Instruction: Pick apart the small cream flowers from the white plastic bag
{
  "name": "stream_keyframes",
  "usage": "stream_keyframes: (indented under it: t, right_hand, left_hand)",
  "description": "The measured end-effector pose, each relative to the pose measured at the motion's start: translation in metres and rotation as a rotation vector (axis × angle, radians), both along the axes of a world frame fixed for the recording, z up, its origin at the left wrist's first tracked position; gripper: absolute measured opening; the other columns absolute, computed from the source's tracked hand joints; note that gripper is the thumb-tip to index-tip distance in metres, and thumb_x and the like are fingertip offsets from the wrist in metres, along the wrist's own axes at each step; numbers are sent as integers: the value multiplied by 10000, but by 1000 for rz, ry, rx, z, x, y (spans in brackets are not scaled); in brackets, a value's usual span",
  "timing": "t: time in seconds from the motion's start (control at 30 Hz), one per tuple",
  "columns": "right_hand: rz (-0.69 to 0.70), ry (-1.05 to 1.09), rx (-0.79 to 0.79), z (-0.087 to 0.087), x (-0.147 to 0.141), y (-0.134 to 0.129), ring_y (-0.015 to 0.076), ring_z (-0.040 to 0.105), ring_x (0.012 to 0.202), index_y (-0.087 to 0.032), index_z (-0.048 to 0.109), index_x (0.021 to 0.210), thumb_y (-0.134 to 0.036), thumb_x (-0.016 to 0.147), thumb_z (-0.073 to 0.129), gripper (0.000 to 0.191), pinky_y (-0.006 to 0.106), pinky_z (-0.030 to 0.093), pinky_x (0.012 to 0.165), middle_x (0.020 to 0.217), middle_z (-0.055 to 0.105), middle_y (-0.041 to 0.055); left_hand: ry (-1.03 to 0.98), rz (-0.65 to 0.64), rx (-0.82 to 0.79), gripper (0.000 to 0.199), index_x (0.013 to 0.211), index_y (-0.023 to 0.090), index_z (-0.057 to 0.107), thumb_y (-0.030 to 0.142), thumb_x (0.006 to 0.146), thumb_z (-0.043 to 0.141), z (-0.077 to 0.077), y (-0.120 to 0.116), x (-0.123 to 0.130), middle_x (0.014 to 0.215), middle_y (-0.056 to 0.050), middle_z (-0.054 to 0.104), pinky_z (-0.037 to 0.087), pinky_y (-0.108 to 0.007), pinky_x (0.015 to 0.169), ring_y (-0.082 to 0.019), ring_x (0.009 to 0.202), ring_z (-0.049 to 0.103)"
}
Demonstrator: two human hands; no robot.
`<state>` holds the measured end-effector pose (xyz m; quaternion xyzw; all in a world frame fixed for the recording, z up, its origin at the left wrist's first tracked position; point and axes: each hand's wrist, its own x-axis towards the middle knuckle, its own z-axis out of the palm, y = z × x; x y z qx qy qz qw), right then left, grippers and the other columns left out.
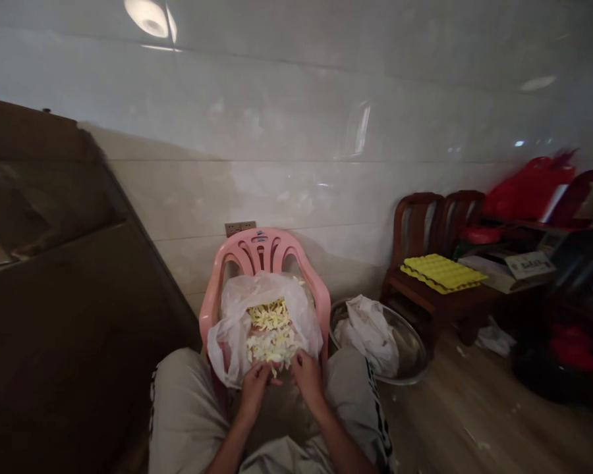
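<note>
Pale yellow and white blossoms (271, 316) lie heaped on a translucent white plastic bag (232, 303), which is spread over the seat of a pink plastic chair (208, 315). Whiter pieces lie at the near side of the heap, yellower ones behind. My left hand (257, 383) is at the bag's near edge, its fingers pinched at a small pale blossom (275, 372). Close to its right, my right hand (305, 372) has its fingers drawn together by the near right of the heap. What those fingers hold, if anything, is too small to make out.
Right of my knee, a metal basin (415, 359) holds a crumpled white bag (370, 332). Beyond it, a yellow egg tray (442, 271) rests on a wooden chair (410, 289). A large dark brown board-like object (69, 329) stands at left, the tiled wall (277, 118) behind.
</note>
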<state>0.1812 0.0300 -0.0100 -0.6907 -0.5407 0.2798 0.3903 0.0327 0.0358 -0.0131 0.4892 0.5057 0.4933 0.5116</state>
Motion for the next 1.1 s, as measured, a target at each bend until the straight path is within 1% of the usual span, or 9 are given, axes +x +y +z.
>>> stream_keyframes:
  t: [0.1,0.17,0.27,0.37,0.5,0.63,0.73,0.93,1.1]
  right_hand:
    - [-100,-23,22,-2,5,3,148,563,500,-196,597,695,-246,880,456,238,241,357,509,601,635,16]
    - [-153,-3,4,-3,8,4,155,567,495,-202,590,705,-268,888,439,246,248,368,512,613,645,24]
    - [-233,96,8,-4,17,7,157,559,481,-206,580,756,-294,900,398,249,252,385,497,635,652,30]
    - [-271,137,61,-7,24,9,169,560,513,-208,562,746,-304,890,382,250,260,398,507,643,636,36]
    - [-88,34,127,-15,16,8,175,577,622,-215,537,654,-325,862,483,242,251,399,590,618,606,21]
    - [246,116,45,-18,-2,2,127,518,491,-207,575,748,-419,910,491,280,222,359,501,566,543,-30]
    - [392,281,-25,-15,-10,-2,112,462,390,-204,600,876,-531,937,432,372,210,322,405,536,502,-58]
    - [432,371,1,-6,-13,-5,119,467,406,-187,648,858,-671,873,481,512,236,391,405,549,520,-35]
    - [407,361,44,-2,-11,-5,134,484,425,-188,678,812,-703,853,479,553,250,403,411,548,548,-10]
  left_hand:
    - [-49,-41,-14,568,747,164,755,708,602,680,2,0,1,742,-67,763,520,-347,653,-210,502,658]
    - [-55,-49,-1,538,719,164,758,687,612,692,1,0,1,703,-66,756,514,-335,623,-194,479,633]
    - [-90,17,1,530,738,154,772,666,621,699,0,2,-3,617,-57,734,506,-322,613,-187,480,612]
    - [-186,110,-48,539,791,146,774,643,587,733,-1,5,-8,692,-69,769,511,-315,619,-180,492,630]
    - [-259,128,-97,553,833,152,768,620,538,778,-1,7,-8,873,-88,797,511,-303,590,-159,458,644]
    - [-246,64,-96,592,859,143,766,636,530,784,-2,6,-5,712,-42,763,447,-253,479,-136,388,595]
    - [-239,35,-84,604,855,143,749,648,527,782,-1,5,-4,651,-15,731,389,-235,401,-113,332,532]
    - [-197,-75,-82,560,739,159,696,674,529,760,2,2,1,591,-4,689,393,-241,379,-121,330,531]
    - [-206,-63,-106,618,776,164,674,701,488,775,0,3,2,548,20,645,409,-246,390,-144,335,565]
